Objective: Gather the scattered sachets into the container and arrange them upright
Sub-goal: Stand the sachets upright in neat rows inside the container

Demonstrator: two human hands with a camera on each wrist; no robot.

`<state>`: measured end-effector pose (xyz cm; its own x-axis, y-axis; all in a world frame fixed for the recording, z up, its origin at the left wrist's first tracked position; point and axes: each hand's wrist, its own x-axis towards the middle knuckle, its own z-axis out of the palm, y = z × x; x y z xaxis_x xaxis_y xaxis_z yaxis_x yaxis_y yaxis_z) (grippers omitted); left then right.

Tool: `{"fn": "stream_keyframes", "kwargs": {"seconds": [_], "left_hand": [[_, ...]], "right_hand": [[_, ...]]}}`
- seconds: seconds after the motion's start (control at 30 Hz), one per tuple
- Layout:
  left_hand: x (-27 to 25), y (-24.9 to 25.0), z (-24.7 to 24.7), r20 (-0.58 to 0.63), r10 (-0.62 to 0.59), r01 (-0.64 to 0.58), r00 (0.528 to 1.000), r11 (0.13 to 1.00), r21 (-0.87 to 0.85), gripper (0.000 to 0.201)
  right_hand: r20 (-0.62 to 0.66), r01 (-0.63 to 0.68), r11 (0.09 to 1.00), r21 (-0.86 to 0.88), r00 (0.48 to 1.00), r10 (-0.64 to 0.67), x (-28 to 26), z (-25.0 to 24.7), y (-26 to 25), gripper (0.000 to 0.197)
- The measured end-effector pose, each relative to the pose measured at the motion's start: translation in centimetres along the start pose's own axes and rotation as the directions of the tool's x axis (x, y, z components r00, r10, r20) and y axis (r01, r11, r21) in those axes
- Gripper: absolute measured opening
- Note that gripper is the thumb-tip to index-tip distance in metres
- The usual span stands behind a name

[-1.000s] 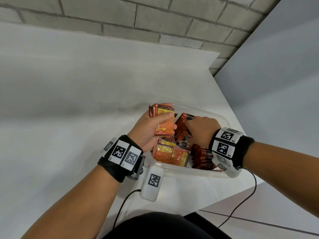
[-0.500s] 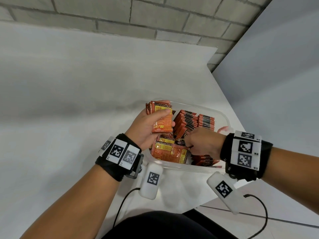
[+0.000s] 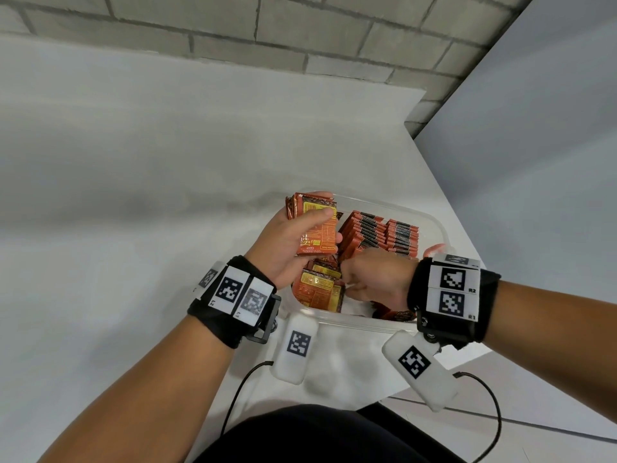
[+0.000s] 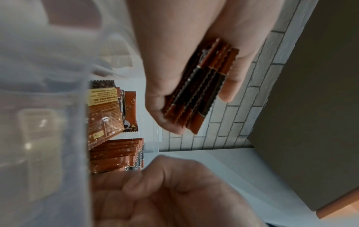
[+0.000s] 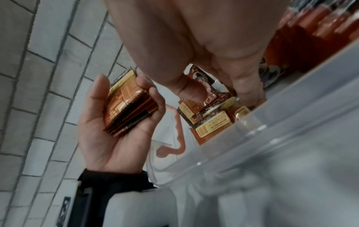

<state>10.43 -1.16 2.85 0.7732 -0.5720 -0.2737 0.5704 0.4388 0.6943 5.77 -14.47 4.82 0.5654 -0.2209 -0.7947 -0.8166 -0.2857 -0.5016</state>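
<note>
A clear plastic container stands near the table's right corner. Two rows of orange-brown sachets stand upright at its far side. Loose sachets lie flat in its near left part. My left hand hovers over the container's left end and grips a stack of sachets between thumb and fingers. The right hand reaches down into the near part of the container. In the right wrist view its thumb and fingers pinch one loose sachet above the flat pile.
The white table stretches away to the left and back. Its right edge and corner lie close beside the container. A brick wall stands behind. Cables and white tag units hang from both wrists near the table's front edge.
My right hand has drawn back from the upright rows to the loose sachets at the near side. The left hand has kept its stack in nearly the same place.
</note>
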Motion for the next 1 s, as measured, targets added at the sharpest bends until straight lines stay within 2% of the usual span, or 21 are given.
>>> {"fn": "stream_keyframes", "kwargs": {"seconds": [0.03, 0.07, 0.1, 0.17, 0.23, 0.4, 0.5, 0.53, 0.6, 0.63, 0.67, 0.7, 0.77, 0.87, 1.0], "left_hand": [[0.0, 0.0, 0.0, -0.003, 0.000, 0.000, 1.000, 1.000, 0.000, 0.027], [0.0, 0.0, 0.0, -0.006, 0.000, 0.000, 1.000, 1.000, 0.002, 0.027], [0.0, 0.0, 0.1, -0.013, -0.001, 0.001, 1.000, 1.000, 0.008, 0.027], [0.0, 0.0, 0.1, -0.028, -0.001, 0.001, 1.000, 1.000, 0.022, 0.026], [0.0, 0.0, 0.1, -0.032, -0.003, 0.004, 0.999, 1.000, 0.025, 0.026], [0.0, 0.0, 0.0, -0.035, 0.000, 0.001, 0.999, 0.999, 0.041, 0.027], [0.0, 0.0, 0.0, -0.033, 0.001, 0.000, 0.999, 0.999, 0.041, 0.023], [0.0, 0.0, 0.1, -0.033, 0.001, 0.001, 0.999, 0.999, 0.040, 0.022], [0.0, 0.0, 0.1, -0.030, 0.001, 0.000, 1.000, 0.999, 0.035, 0.021], [0.0, 0.0, 0.1, -0.029, 0.001, 0.000, 1.000, 0.999, 0.036, 0.022], [0.0, 0.0, 0.1, -0.029, 0.003, -0.002, 1.000, 0.999, 0.038, 0.023], [0.0, 0.0, 0.1, -0.029, 0.006, -0.005, 1.000, 0.999, 0.041, 0.024], [0.0, 0.0, 0.1, -0.024, 0.008, -0.008, 1.000, 0.999, 0.038, 0.023], [-0.1, 0.0, 0.1, -0.018, 0.012, -0.012, 1.000, 1.000, 0.024, 0.030], [-0.1, 0.0, 0.0, -0.014, 0.007, -0.007, 1.000, 0.999, 0.032, 0.026]], "right_hand": [[0.016, -0.044, 0.989, 0.143, 0.999, 0.042, 0.2, 0.3, 0.0, 0.021], [0.009, -0.031, 0.976, 0.215, 1.000, 0.030, 0.9, 0.6, 0.1, 0.024], [0.052, -0.076, 0.971, 0.227, 0.996, 0.066, 0.7, 0.9, -0.2, 0.028], [0.042, -0.050, 0.972, 0.231, 0.998, 0.041, 1.3, 0.9, -0.1, 0.027], [0.026, -0.004, 0.985, 0.172, 1.000, 0.000, 1.1, 0.5, -0.2, 0.022], [-0.025, 0.022, 0.996, -0.084, 0.999, -0.025, 0.7, -0.1, 0.2, 0.029], [-0.001, 0.060, 0.984, -0.169, 0.998, -0.061, 0.9, -0.1, 0.6, 0.017], [0.000, -0.023, 0.989, -0.145, 1.000, 0.023, 0.4, -0.1, 0.3, 0.009], [0.008, -0.017, 0.947, -0.320, 1.000, 0.021, 0.1, 0.5, 0.2, 0.028], [0.059, -0.014, 0.963, -0.268, 0.998, 0.031, 0.2, 0.6, 0.2, 0.033], [0.095, -0.023, 0.994, -0.110, 0.995, 0.033, 0.6, 0.5, 0.4, 0.032], [0.097, -0.036, 0.999, -0.020, 0.995, 0.038, 0.7, 0.7, 0.3, 0.030], [0.068, -0.070, 0.997, 0.043, 0.995, 0.067, 0.8, 0.9, 0.1, 0.030], [0.047, -0.095, 0.995, -0.010, 0.994, 0.095, 1.5, 0.5, 0.4, 0.038], [0.057, -0.063, 0.998, 0.005, 0.996, 0.063, 1.8, 0.6, 0.7, 0.030]]}}
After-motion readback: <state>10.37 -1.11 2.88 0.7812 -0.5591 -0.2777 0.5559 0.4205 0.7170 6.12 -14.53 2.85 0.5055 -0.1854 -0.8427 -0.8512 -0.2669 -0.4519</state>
